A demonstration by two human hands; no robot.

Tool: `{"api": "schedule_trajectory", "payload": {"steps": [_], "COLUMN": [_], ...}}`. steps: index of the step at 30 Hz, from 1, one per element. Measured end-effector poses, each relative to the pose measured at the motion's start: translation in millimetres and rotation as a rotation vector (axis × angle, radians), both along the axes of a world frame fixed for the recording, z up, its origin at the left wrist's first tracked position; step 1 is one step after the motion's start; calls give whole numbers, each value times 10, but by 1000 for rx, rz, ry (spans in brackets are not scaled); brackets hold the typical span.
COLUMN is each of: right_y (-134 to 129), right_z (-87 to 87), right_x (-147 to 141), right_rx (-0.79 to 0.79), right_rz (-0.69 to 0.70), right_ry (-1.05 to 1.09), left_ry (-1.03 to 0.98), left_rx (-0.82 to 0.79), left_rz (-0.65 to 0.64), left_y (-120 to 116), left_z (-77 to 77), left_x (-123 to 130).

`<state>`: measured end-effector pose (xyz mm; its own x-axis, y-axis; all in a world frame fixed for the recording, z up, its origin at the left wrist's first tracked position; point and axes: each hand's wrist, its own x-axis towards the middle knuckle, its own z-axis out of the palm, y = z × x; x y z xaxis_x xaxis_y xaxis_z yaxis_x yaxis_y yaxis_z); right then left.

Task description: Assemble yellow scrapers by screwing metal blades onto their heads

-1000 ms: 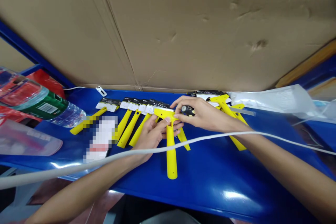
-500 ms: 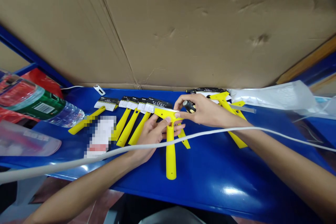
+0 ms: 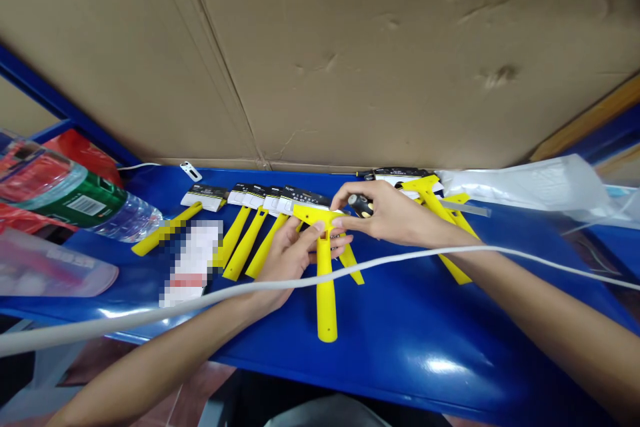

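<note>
My left hand is shut around the neck of a yellow plastic scraper, whose long handle points toward me. Its fingers curl under the scraper's wide head, and the fingertips show beyond the neck. My right hand grips a screwdriver with a black-and-yellow handle just above that head. The screwdriver's tip is hidden by my fingers. To the left lie several more yellow scrapers with black-and-white cards on their heads. Another yellow scraper group lies beyond my right hand.
A white cable runs across my forearms above the blue table. A plastic water bottle lies at the left, beside a clear pouch and a pixelated white item. White plastic sheeting and a cardboard wall border the far side.
The view has shifted slightly. The screwdriver sits a little higher, and both hands stay at the scraper head.
</note>
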<state>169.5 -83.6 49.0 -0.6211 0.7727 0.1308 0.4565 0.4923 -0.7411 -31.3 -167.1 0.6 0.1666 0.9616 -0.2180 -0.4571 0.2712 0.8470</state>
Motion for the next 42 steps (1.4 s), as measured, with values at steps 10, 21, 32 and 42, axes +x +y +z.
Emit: {"api": "schedule_trajectory", "payload": {"steps": [10,21,32,42], "right_y": [53,99,86,49], "right_z": [84,-501,-448,-411], "right_x": [80,-3,-17,-40], "right_rx": [-285,228,146,161], "right_rz": [-171,176,223,205], "right_ry": [60,-327,-429,-546], "left_ry": [18,-19,6,-34], "left_rx": [111,251,130,122], "left_rz": [40,210,89,13], "left_y": [5,93,102,115], "left_z": [80,159,46,-66], "left_x": [-26,-121,-102,-120]}}
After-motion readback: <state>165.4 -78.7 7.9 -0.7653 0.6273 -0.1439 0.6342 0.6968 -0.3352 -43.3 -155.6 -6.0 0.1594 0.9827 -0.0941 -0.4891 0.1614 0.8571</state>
